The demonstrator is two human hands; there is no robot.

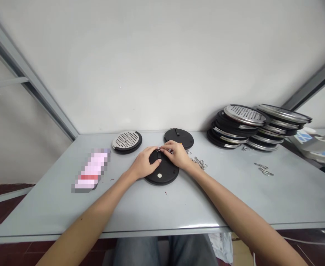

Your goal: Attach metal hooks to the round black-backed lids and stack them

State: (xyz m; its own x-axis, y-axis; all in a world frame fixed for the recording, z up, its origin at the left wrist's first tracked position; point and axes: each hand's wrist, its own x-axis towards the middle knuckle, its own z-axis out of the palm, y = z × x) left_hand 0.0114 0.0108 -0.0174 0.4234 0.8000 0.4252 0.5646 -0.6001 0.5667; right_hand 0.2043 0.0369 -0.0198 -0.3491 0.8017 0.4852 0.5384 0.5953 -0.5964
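Note:
A round black disc (pixel 163 176) with a short strap (pixel 159 154) and a pale round spot lies on the table in front of me. My left hand (pixel 145 162) grips its left edge, thumb on the face near the strap and fingertips at the top rim. There my right hand (pixel 176 153) pinches a small metal clip (pixel 158 149), mostly hidden by the fingers. Behind the hands lies another black disc (pixel 183 138) with a strap and clip. Loose metal clips (pixel 199 163) are scattered beside my right wrist.
A perforated metal disc with black rim (pixel 127 141) lies back left. A blurred-out phone-like object (pixel 91 170) is at left. Tall stacks of discs (pixel 234 127) stand back right, with more metal clips (pixel 263 169) before them. White and blue packages (pixel 317 144) sit far right.

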